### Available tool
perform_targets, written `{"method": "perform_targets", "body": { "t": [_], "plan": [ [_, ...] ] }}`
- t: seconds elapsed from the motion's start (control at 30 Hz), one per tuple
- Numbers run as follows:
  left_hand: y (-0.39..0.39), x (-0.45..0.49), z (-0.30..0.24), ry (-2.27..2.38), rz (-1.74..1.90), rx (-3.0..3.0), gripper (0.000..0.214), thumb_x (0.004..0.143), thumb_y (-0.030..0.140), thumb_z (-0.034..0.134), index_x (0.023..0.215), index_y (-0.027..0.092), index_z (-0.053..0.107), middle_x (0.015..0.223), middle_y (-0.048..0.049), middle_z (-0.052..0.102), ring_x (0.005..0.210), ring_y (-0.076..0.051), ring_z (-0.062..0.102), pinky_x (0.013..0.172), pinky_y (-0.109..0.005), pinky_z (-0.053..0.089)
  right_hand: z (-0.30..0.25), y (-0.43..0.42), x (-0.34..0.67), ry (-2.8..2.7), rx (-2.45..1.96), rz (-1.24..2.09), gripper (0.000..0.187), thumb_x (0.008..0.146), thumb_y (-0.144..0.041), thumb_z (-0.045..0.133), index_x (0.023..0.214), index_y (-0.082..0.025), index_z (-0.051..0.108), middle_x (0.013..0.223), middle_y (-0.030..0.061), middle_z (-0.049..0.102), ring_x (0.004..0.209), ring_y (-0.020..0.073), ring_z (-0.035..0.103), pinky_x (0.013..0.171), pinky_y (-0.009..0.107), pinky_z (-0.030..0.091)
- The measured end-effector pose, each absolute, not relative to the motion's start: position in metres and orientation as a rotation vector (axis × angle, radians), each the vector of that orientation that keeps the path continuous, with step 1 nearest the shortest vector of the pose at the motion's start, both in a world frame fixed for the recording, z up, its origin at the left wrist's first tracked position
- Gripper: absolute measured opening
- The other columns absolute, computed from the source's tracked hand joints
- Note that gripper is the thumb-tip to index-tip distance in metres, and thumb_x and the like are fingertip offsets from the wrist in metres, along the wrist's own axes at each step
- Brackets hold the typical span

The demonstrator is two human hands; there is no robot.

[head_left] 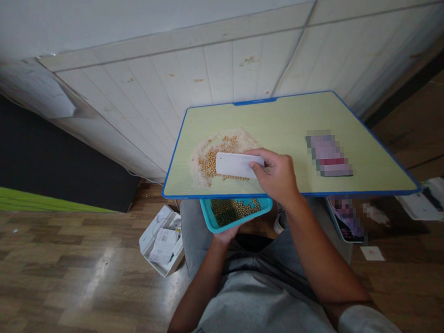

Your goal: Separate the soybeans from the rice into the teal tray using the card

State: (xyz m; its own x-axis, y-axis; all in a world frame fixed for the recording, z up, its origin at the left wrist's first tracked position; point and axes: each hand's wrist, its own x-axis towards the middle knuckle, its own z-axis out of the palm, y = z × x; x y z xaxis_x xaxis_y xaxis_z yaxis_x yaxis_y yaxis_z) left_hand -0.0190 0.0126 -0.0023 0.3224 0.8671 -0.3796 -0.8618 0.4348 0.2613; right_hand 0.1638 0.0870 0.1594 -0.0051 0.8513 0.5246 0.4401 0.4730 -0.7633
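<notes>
My right hand (279, 176) grips a white flat rectangular piece (236, 166) with rounded corners, thumb on its near face. The piece is over a spread of yellow soybeans (207, 162) mixed with pale rice-like grains (198, 175) on a small table. Whether it touches the tabletop I cannot tell. Below the table's near edge, my left hand (229, 233) supports a teal plastic tray (214, 229) from underneath, its fingers mostly hidden. Inside the tray lie many beans (242, 207), yellowish on the right and darker green on the left.
The folding table (282, 119) has a blue rim and stands against a white panelled wall (188, 70). A blurred-out flat object (330, 154) lies on its right side. On the floor, an open white box (161, 245) with papers sits left of my leg.
</notes>
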Motion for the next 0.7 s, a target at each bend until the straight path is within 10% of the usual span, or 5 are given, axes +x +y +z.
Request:
{"method": "perform_targets", "body": {
  "t": [0.7],
  "plan": [
    [0.013,-0.014,0.013,0.594,1.159,0.017,0.067,0.107,0.071,0.033,0.139,0.034,0.078,0.171,-0.0023,0.057,0.162,-0.044,0.046,0.125,-0.084,0.036,0.156,0.087,0.166,-1.613,-1.115,0.473,0.029,0.088,-0.018,0.066,0.108,-0.023,0.086,0.104,0.0046,0.088,0.089,0.0246,0.081,0.078,0.035,0.063]
  ]
}}
